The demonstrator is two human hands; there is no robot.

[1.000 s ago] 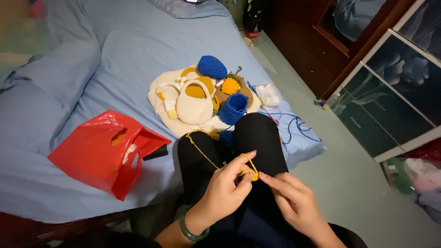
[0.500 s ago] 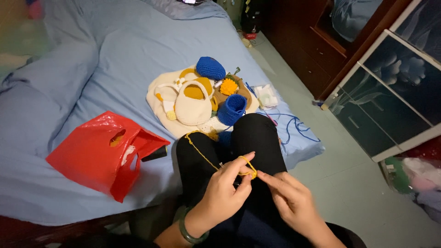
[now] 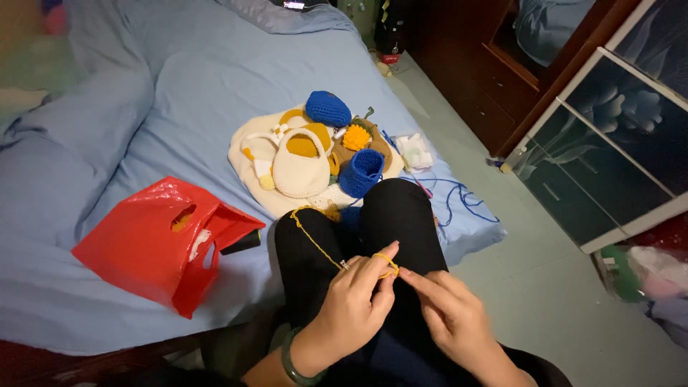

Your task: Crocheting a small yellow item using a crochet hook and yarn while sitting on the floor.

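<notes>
Barely shifted from a second ago: both hands still low centre over the black-clad knees, yarn loop lifted slightly. Left hand (image 3: pixel 352 307), green bangle (image 3: pixel 289 362) at the wrist, curled closed around a slim metal crochet hook (image 3: pixel 345 264), with a small loop of yellow yarn (image 3: pixel 388 263) over the raised forefinger. Right hand (image 3: pixel 448 312) half closed, forefinger tip pinching that same loop. Thin yellow strand running taut up and left across the black trousers (image 3: pixel 390 215) toward the knitted pile at frame centre. On the smooth pale-blue bedsheet (image 3: pixel 179 86): round cream crochet bag (image 3: pixel 301 168) with looped handle, ribbed blue cylinder-shaped crochet pouch (image 3: pixel 362 172), domed blue piece (image 3: pixel 328 107), fuzzy orange flower (image 3: pixel 356 137). Glossy, crinkled red plastic bag (image 3: pixel 154 240) at lower left.
</notes>
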